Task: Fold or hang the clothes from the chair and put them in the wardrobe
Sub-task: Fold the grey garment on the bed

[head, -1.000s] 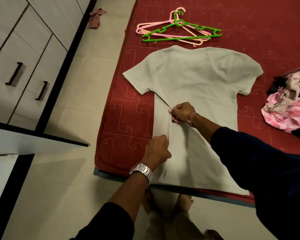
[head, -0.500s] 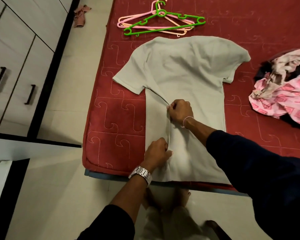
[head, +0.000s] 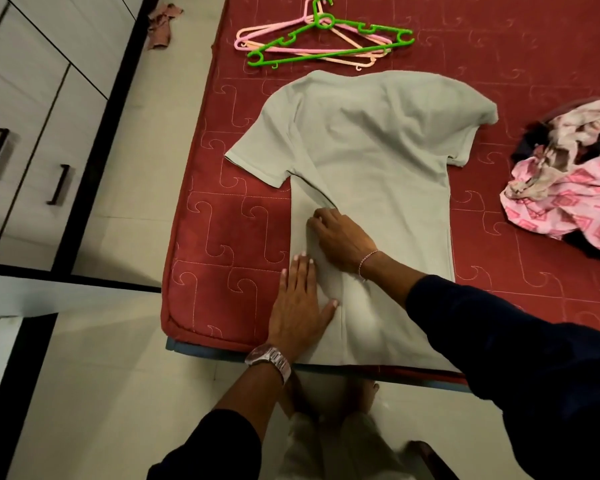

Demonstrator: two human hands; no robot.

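left hand fingers spread flat on grey t-shirt, right hand fingers pinching its fold

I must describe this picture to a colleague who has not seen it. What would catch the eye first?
A pale grey T-shirt lies spread on the red mattress, both hands on its near left part: the left hand flat, the right hand at a crease. Beyond the collar lie bright hangers; a pink heap of clothes sits far right.
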